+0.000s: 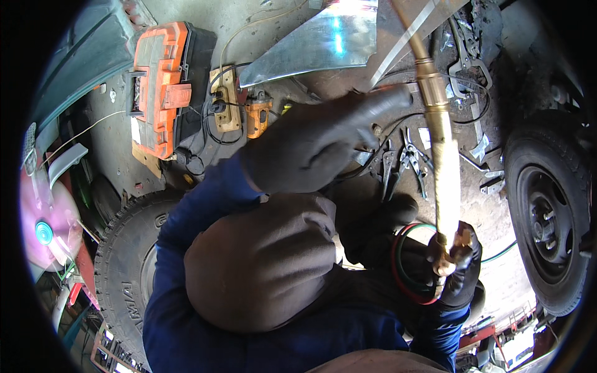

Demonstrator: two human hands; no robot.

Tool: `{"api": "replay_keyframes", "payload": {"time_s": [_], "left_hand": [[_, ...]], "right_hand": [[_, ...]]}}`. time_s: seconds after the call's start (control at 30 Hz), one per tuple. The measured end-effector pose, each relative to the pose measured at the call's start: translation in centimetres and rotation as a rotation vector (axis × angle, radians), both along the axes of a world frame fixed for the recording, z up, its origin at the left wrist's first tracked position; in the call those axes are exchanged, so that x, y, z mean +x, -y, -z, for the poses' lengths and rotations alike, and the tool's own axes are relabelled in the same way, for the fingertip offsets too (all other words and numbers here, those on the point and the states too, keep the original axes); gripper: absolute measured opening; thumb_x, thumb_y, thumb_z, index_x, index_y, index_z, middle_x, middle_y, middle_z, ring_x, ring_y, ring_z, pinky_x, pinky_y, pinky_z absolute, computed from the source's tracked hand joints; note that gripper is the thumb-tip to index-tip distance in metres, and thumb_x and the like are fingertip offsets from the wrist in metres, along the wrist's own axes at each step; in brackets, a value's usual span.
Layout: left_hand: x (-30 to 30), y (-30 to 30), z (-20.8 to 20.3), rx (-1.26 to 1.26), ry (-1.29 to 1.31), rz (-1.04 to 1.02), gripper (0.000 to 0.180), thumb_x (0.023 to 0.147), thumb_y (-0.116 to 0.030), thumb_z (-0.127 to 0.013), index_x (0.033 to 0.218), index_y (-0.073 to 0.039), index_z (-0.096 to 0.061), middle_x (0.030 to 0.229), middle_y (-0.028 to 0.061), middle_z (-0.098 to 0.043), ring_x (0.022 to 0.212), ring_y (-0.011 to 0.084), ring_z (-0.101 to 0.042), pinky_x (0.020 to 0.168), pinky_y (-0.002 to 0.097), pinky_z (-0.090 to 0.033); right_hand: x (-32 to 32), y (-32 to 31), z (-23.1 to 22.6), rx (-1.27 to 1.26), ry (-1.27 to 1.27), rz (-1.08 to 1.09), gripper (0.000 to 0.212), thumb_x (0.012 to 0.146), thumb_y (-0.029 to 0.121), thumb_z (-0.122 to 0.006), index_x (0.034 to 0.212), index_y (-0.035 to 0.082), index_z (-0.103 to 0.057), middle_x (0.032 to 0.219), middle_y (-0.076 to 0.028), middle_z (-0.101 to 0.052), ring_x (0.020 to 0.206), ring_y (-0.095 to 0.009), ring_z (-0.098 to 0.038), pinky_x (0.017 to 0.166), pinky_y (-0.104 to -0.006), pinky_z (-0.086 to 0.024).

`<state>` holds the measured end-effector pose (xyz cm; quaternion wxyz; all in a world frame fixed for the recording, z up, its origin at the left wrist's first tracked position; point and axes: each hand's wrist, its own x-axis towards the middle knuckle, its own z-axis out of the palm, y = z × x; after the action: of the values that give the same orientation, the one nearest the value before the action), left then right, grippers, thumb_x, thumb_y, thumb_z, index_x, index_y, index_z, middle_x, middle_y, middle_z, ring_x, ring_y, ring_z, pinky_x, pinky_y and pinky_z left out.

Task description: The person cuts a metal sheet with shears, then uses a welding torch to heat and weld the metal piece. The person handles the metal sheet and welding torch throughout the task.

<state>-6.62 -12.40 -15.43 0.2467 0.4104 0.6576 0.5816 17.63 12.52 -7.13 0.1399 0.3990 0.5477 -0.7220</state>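
Observation:
My right hand (pixel 459 264), in a black glove, is closed around the lower end of a brass gas torch (pixel 443 168). The torch points up and away from me, its upper end leaving the top of the view. A red and a green hose (pixel 396 261) loop beside that hand. My left hand (pixel 317 140), gloved in dark grey, reaches across above my bent knee with its index finger stretched toward the torch's ribbed brass collar (pixel 432 90). The finger's tip comes close to the torch; whether it touches, I cannot tell. Nothing shows in this hand.
Locking pliers (pixel 410 163) and metal scraps lie on the floor beyond my foot. A shiny metal sheet (pixel 317 46) is ahead. An orange toolbox (pixel 163 93), a socket block (pixel 227 102) and a yellow power tool (pixel 258 116) stand left. Tyres (pixel 118 267) (pixel 547 211) flank me.

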Motion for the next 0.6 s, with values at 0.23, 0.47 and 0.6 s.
{"api": "replay_keyframes", "payload": {"time_s": [0.23, 0.47, 0.6], "left_hand": [[-1.5, 5.9, -7.3, -0.074, -0.036, -0.311, 0.064, 0.115, -0.024, -0.043, 0.17, -0.001, -0.017, 0.144, 0.0258, -0.062, 0.079, 0.0173, -0.068, 0.063, 0.0276, -0.054], [0.6, 8.0, -7.6, -0.186, 0.167, -0.466, 0.078, 0.112, -0.044, -0.053, 0.171, -0.004, -0.021, 0.13, 0.0178, -0.073, 0.069, 0.0104, -0.067, 0.056, 0.0206, -0.047], [1.6, 9.4, -7.2, -0.312, 0.261, -0.54, 0.076, 0.111, -0.045, -0.055, 0.169, -0.003, -0.028, 0.121, 0.0165, -0.075, 0.065, 0.0099, -0.066, 0.054, 0.0211, -0.045]], "right_hand": [[1.3, -0.7, -0.5, 0.085, -0.051, 0.052, 0.092, 0.091, 0.078, -0.065, 0.131, -0.004, -0.06, 0.085, -0.008, -0.068, 0.067, -0.015, -0.066, 0.057, -0.0248, -0.051], [1.6, 0.3, -0.9, 0.102, -0.037, 0.078, 0.09, 0.092, 0.075, -0.066, 0.136, -0.003, -0.058, 0.097, -0.007, -0.068, 0.074, -0.011, -0.065, 0.061, -0.0226, -0.052], [1.6, 0.5, -0.9, 0.039, -0.072, 0.086, 0.088, 0.092, 0.072, -0.069, 0.136, -0.003, -0.057, 0.104, -0.007, -0.068, 0.076, -0.012, -0.067, 0.064, -0.0225, -0.055]]}}
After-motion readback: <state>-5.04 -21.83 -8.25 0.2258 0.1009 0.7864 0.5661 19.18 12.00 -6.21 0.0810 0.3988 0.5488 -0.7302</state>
